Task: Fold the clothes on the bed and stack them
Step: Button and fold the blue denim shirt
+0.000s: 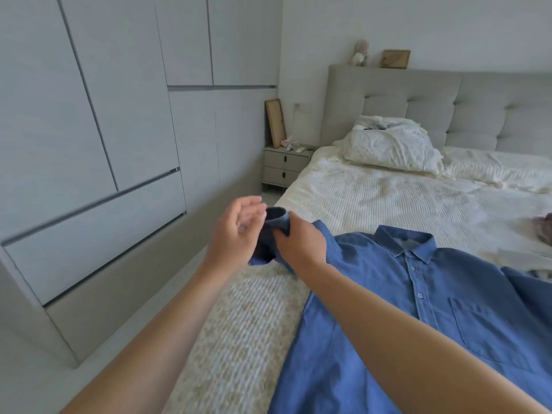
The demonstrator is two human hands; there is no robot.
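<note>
The bed (373, 201) filled the right of the view, its ribbed cream cover running from the near edge to the grey headboard (448, 100) at the far end. A wall of grey wardrobe doors (104, 130) took up the left side, with a small nightstand (283, 168) in the far corner between them. A rumpled pillow (391, 144) lay against the headboard.

The blue denim shirt (418, 309) lay face up and buttoned on the near part of the bed, collar toward the far end and chest pocket on the right, spread flat, most likely so that its sides could be folded in evenly. At the right edge of the view, a little farther off, lay some crumpled clothes (543, 231) and pale fabric, apparently yet to be folded.

One sleeve (276, 231) of the shirt reached out past the left edge of the bed. The right hand (301, 243) was closed on it just behind the cuff, holding the opening up off the cover. The left hand (239, 228) was beside the cuff, fingers loosely curled and apart, gripping nothing that I could see; its fingertips sat close to the cuff opening. I judged the sleeve was being straightened or turned out before it was laid across the body of the shirt.
</note>
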